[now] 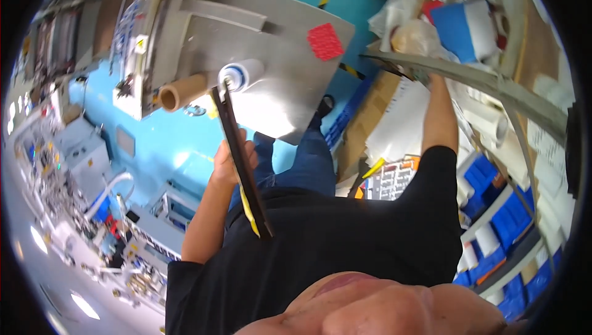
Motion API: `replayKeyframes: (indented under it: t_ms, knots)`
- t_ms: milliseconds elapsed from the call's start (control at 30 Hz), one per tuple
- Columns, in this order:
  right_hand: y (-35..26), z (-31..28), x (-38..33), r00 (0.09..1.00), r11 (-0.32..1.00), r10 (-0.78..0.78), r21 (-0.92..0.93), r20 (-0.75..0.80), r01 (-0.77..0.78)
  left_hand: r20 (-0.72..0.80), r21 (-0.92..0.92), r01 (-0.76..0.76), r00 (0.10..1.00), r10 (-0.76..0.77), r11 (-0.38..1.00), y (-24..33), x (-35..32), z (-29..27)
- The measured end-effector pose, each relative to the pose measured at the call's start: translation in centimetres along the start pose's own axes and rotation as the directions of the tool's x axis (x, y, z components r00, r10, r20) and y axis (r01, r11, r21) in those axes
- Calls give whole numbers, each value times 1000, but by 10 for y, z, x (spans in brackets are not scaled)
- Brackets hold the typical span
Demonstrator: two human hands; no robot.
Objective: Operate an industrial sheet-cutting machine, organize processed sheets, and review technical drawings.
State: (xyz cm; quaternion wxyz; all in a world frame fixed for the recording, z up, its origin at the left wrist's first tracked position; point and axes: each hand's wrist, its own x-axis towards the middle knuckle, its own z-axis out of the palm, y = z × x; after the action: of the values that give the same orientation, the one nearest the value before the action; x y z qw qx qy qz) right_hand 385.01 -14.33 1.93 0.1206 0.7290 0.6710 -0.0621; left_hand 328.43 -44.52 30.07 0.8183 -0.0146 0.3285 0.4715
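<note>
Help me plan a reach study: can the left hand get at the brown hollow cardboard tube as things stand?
Probably not without freeing itself first: the left hand is wrapped around a long dark narrow bar. Otherwise, nothing seems to cover the tube.

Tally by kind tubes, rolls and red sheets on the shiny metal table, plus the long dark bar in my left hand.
Brown cardboard tube: 1
White roll with blue ring: 1
Red textured sheet: 1
Long dark bar in left hand: 1
Total: 4

Left hand (227,161) around dark bar (249,187), right hand (435,78) near grey rail (475,75).
</note>
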Motion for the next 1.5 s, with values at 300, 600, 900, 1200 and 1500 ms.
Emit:
replayKeyframes:
  t_ms: [300, 600, 900, 1200, 1500]
  knots:
    - [0, -30, -23, 913, 966, -117, -167, 391, 196, -360, -49, -119, 928, 94, 992, -1, -7, 29]
    - [32, 22, -11, 935, 957, -7, -267, 356, 109, -275, -154, -68, 961, 23, 986, -3, 4, 27]
    - [29, -22, -50, 978, 966, 190, 159, 85, -202, 2, 5, -5, 1000, 5, 1000, 2, 7, 21]
    - [16, -53, -72, 984, 962, 168, 227, -64, -149, -14, -52, -15, 1000, 14, 999, -6, 2, 19]
    - [20, -102, -96, 947, 729, 294, 609, 132, -311, -1, -145, -17, 1000, 17, 989, -15, 3, 26]
